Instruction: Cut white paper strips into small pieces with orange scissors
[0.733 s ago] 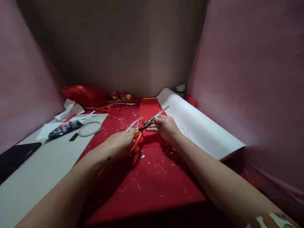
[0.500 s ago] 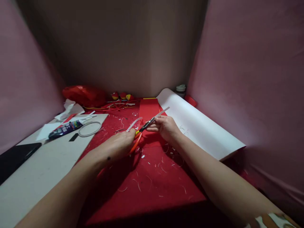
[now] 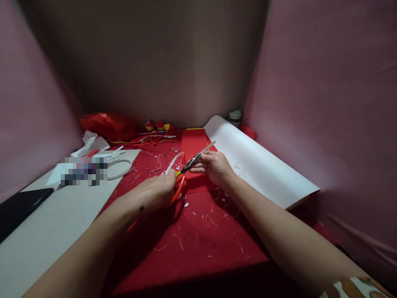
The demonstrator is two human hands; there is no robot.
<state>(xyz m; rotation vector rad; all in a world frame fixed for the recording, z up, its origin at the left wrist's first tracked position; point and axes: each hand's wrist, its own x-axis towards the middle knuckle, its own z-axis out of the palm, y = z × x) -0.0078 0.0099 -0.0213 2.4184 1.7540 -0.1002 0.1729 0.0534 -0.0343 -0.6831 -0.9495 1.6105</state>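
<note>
My left hand (image 3: 159,188) is closed on the handles of orange and yellow scissors (image 3: 179,191), whose dark blades point up and right to the fingers of my right hand (image 3: 214,165). Between the pinched fingers of my right hand is a thin whitish strip (image 3: 208,146), its free end sticking out past the blade tips. A curved length of whitish strip (image 3: 174,160) rises above my left hand. Beneath both hands lie stacked red sheets (image 3: 194,142) on a red cloth (image 3: 198,244) strewn with thin pale scraps.
At the right lies a large curled white sheet (image 3: 257,161), with a lidded container (image 3: 235,117) behind it. A grey board (image 3: 62,223) on the left holds a ring (image 3: 128,169) and a black flat object (image 3: 25,207). Farther back are a red bag (image 3: 108,125) and red-yellow ornaments (image 3: 159,125).
The strip's free end beyond the blades has shifted slightly left and looks a little shorter. Both hands stay almost where they were, still holding the scissors and strip.
</note>
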